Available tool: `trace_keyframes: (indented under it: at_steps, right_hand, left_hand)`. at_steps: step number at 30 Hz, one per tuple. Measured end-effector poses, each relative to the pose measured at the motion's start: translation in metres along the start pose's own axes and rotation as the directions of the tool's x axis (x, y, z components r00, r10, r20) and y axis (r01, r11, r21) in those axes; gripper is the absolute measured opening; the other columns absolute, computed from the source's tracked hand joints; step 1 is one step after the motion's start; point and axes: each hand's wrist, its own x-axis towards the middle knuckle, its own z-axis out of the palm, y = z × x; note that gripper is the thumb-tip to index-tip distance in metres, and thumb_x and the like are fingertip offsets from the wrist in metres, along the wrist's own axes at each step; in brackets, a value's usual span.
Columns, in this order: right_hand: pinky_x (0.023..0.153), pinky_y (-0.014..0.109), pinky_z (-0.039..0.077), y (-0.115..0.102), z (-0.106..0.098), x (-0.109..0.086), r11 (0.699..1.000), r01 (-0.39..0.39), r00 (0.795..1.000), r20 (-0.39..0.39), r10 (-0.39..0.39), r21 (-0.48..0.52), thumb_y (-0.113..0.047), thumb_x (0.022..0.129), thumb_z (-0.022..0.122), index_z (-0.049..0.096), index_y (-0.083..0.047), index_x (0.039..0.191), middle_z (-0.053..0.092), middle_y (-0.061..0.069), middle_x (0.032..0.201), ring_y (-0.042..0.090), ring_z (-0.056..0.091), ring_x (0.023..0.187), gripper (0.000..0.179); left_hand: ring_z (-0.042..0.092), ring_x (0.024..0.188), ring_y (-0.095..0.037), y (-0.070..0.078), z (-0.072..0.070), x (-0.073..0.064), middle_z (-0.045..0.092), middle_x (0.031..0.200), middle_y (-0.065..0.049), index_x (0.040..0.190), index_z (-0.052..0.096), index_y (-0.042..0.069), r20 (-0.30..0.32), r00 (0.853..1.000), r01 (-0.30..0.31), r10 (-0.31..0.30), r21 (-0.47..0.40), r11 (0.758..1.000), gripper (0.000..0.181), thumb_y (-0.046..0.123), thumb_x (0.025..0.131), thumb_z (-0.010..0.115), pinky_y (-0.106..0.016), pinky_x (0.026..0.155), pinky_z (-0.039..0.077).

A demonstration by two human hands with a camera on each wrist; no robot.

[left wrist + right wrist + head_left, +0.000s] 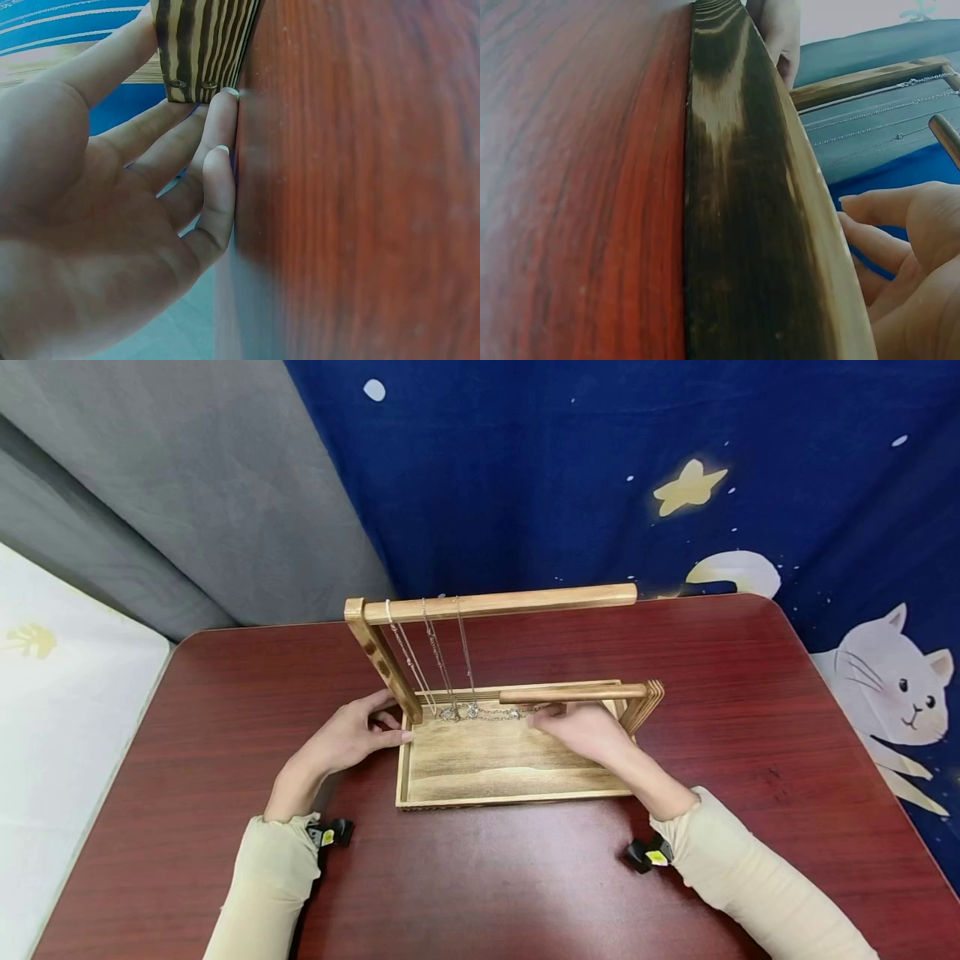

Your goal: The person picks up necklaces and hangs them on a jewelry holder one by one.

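A wooden jewelry stand (517, 781) with a shallow tray base and two raised bars is on the table. My left hand (345, 737) holds its left end at the foot of the post, thumb in front and fingers behind; the left wrist view has the striped corner (201, 52) between them. Thin necklaces (405, 647) hang from the tall bar (517, 602), pendants down near the tray. Under the short bar (570, 693), my right hand (588, 731) pinches a fine necklace (513, 714) stretched leftward. In the right wrist view, thumb and forefinger (877, 201) nearly meet; the chain is hidden there.
The stand is on a dark red wood table (495, 877). A blue curtain (525, 468) with stars and a cat hangs behind it, next to a grey one (187, 468). Small black cameras (342, 832) are worn at both wrists. The short bar passes just above my right fingers.
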Motion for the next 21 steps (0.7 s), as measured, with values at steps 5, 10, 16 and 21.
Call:
trace_keyframes:
  at_steps: [5, 10, 16, 21]
  right_hand:
    - [0.058, 0.031, 0.034, -0.001, 0.002, 0.004, 0.999, 0.031, 1.0, -0.003, -0.031, 0.03, -0.043, 0.092, 0.064, 0.042, -0.023, 0.066, 0.031, -0.01, 0.057, 0.011, 0.033, 0.057, 0.04]
    - [0.055, 0.029, 0.029, -0.002, 0.004, 0.006, 0.997, 0.075, 0.997, -0.015, -0.075, 0.022, -0.038, 0.094, 0.064, 0.038, -0.023, 0.063, 0.027, -0.011, 0.054, 0.009, 0.029, 0.054, 0.043]
    - [0.055, 0.027, 0.027, -0.002, 0.008, 0.011, 0.997, 0.059, 0.998, 0.027, -0.058, -0.042, -0.038, 0.097, 0.054, 0.036, -0.022, 0.062, 0.025, -0.011, 0.053, 0.008, 0.026, 0.052, 0.042]
    - [0.052, 0.026, 0.03, -0.002, 0.011, 0.012, 1.0, 0.016, 0.999, 0.032, -0.016, -0.008, -0.04, 0.095, 0.058, 0.052, -0.019, 0.065, 0.031, -0.011, 0.052, 0.008, 0.031, 0.05, 0.037]
  left_hand:
    - [0.065, 0.09, -0.017, 0.0, 0.001, -0.001, 0.07, 0.1, -0.008, 0.145, 0.046, 0.002, -0.002, 1.0, 0.009, -0.009, 0.001, 1.0, 0.069, 0.031, 0.089, 0.076, -0.03, 0.074, 0.048]
    - [0.065, 0.09, -0.017, 0.001, 0.001, 0.0, 0.071, 0.099, -0.007, 0.145, 0.047, 0.003, -0.002, 1.0, 0.006, -0.006, 0.003, 1.0, 0.069, 0.03, 0.089, 0.077, -0.03, 0.075, 0.048]
    - [0.065, 0.089, -0.018, 0.001, 0.0, 0.0, 0.071, 0.099, -0.007, 0.146, 0.046, 0.003, 0.001, 1.0, 0.011, -0.011, 0.003, 1.0, 0.071, 0.03, 0.089, 0.077, -0.031, 0.074, 0.048]
    - [0.065, 0.09, -0.018, 0.0, 0.001, 0.0, 0.071, 0.101, -0.009, 0.146, 0.044, 0.0, 0.01, 1.0, 0.013, -0.013, 0.0, 1.0, 0.073, 0.032, 0.089, 0.076, -0.03, 0.074, 0.048]
